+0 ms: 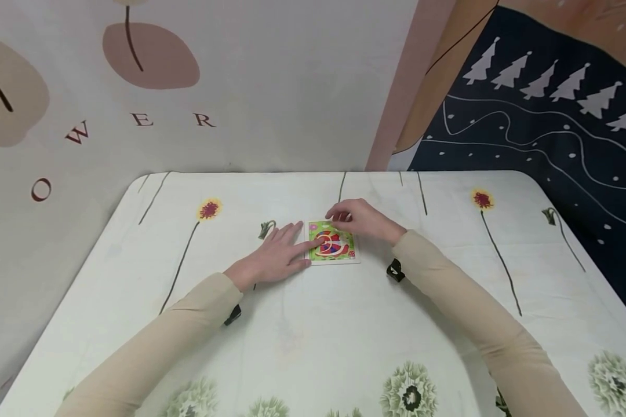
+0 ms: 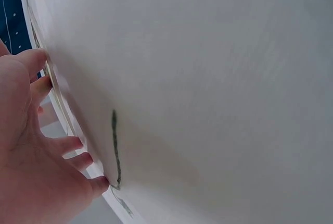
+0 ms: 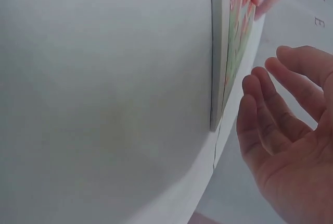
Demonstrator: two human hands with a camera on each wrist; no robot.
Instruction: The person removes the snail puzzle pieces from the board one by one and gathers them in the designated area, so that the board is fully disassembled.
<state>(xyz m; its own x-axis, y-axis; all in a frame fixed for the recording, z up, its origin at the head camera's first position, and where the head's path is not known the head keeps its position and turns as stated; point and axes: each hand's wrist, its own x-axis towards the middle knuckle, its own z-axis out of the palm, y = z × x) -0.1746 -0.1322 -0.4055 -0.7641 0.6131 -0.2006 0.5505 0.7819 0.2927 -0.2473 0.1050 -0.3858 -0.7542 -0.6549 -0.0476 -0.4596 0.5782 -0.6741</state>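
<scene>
A square picture board [image 1: 339,249] with a white border lies on the table, its bright picture red, blue and white on green. My left hand [image 1: 275,253] lies spread at the board's left side, with one finger reaching onto the picture and the thumb at the lower left corner. Over the board's upper right part hovers my right hand [image 1: 362,219], fingers loosely bent and holding nothing. The right wrist view shows the board's thick pale side [image 3: 221,52], with the right fingertips apart from it. In the left wrist view, the left fingertips [image 2: 70,143] are down at the surface.
A white cloth printed with flowers covers the table [image 1: 302,347]. Its far edge meets a pale backdrop [image 1: 292,116] with letters; a dark cloth [image 1: 527,121] with white trees hangs at the right. Black straps [image 1: 395,270] show beneath both wrists.
</scene>
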